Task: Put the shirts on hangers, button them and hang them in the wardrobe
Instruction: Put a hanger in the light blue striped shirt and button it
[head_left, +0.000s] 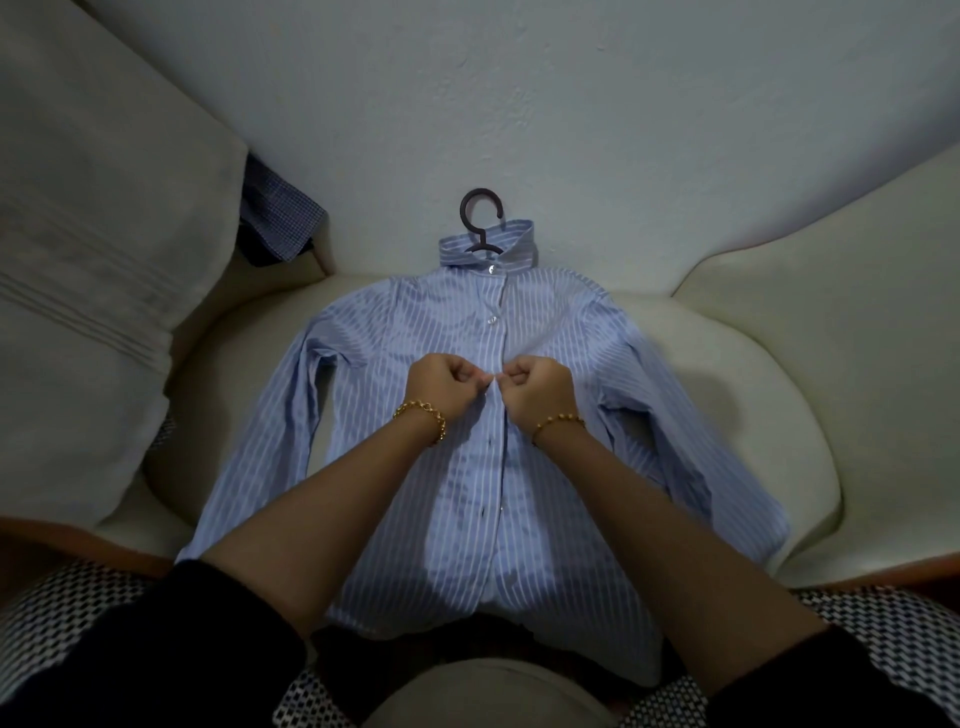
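A light blue shirt with white stripes (415, 332) lies flat, front up, on a cream sofa seat (737, 374). A dark hanger (480, 213) sits inside it, its hook sticking out above the collar. The two top buttons look fastened. My left hand (444, 387) and my right hand (535, 389) meet at the shirt's placket at chest height. Each pinches the fabric edge with curled fingers. The button between them is hidden by the fingertips. Both wrists wear gold bracelets.
A cream cushion (93, 260) leans at the left. Behind it, a dark blue checked garment (280, 213) is tucked into the corner. A pale wall (519, 93) rises behind the sofa. A patterned black and white fabric (893, 639) lies at the bottom edges.
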